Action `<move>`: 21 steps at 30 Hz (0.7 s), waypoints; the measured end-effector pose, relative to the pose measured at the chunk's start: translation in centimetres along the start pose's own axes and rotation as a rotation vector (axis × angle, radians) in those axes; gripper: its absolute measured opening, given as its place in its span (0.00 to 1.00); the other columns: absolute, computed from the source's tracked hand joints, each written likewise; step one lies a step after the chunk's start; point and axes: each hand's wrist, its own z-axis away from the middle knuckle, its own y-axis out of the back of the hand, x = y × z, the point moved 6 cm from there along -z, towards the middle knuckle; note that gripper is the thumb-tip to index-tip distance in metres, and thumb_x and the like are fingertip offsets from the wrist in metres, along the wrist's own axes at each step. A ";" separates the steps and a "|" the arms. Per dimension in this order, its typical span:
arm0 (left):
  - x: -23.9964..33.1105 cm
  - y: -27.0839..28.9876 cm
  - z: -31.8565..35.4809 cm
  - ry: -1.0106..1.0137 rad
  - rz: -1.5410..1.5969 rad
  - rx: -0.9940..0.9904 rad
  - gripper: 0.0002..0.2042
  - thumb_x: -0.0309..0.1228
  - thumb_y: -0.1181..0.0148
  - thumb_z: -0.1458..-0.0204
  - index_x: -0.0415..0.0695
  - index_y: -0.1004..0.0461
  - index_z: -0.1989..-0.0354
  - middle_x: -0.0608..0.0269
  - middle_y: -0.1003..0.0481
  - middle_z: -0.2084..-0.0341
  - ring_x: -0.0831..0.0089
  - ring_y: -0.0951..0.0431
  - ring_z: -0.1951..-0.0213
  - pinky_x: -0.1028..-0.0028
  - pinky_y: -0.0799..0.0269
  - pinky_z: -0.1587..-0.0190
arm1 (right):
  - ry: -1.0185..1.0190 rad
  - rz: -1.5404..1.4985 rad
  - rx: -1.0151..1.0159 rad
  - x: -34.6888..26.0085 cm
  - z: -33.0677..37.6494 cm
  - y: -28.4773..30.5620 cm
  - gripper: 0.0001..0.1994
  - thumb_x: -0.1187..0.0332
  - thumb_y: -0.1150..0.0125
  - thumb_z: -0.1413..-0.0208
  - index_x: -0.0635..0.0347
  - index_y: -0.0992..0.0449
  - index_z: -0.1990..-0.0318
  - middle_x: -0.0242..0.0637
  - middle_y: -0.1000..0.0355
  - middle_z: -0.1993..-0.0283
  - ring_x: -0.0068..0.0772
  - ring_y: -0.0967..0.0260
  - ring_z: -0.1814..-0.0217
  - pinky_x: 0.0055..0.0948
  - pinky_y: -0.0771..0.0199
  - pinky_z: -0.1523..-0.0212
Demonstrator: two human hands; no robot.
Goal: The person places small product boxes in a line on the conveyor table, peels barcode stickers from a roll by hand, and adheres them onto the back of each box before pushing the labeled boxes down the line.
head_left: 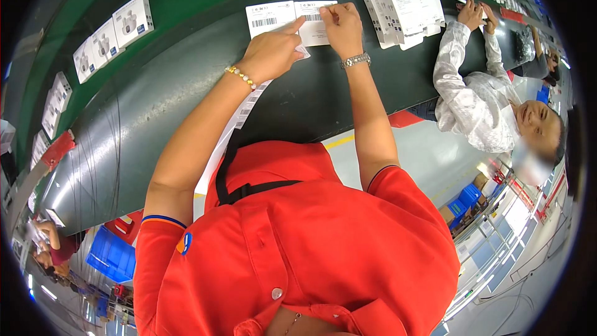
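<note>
Forearms reach away from the body to a white rectangular carton with a barcode label (pixel 316 34) on the dark green work surface (pixel 295 106), which serves as landmark here. From its near left side the left hand (pixel 270 54) comes in, back of the hand upward, a beaded bracelet (pixel 240 77) at the wrist. Its index finger stretches out to the carton's left edge, and the other fingers curl under. A long white printed label strip (pixel 250 106) runs beneath this hand, one end showing just beside the carton's near edge; whether the curled fingers grip it, I cannot tell. Over the carton's right side, the right hand (pixel 346 30) bends at the wrist above a silver metal-link band (pixel 356 60). Thumb and fingers are drawn together, tips down at the label; whether they pinch its edge is hidden. Left of the carton lies a matching white carton (pixel 272 14); to its right, a stack of white cartons (pixel 416 14).
</note>
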 end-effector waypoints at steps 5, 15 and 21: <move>-0.1 -0.8 -0.6 0.075 -0.090 -0.069 0.11 0.32 0.42 0.51 0.34 0.28 0.72 0.66 0.43 0.38 0.59 0.23 0.67 0.64 0.27 0.65 | 0.185 0.358 0.103 -2.3 0.2 0.8 0.15 0.56 0.33 0.54 0.58 0.27 0.73 0.36 0.32 0.72 0.40 0.33 0.71 0.33 0.33 0.70; -4.0 1.6 5.4 0.218 0.140 0.309 0.08 0.32 0.40 0.52 0.40 0.27 0.70 0.56 0.37 0.41 0.54 0.25 0.58 0.63 0.28 0.58 | 0.363 -0.044 -0.155 1.3 2.7 3.6 0.36 0.66 0.28 0.61 0.60 0.38 0.41 0.44 0.38 0.39 0.46 0.36 0.42 0.33 0.32 0.48; -7.2 1.4 7.3 0.219 0.417 0.489 0.11 0.31 0.36 0.54 0.42 0.23 0.61 0.49 0.39 0.41 0.57 0.36 0.43 0.67 0.42 0.42 | 0.079 -0.458 -0.301 -0.2 0.5 -0.2 0.41 0.71 0.28 0.61 0.58 0.43 0.37 0.49 0.37 0.40 0.38 0.36 0.40 0.30 0.34 0.44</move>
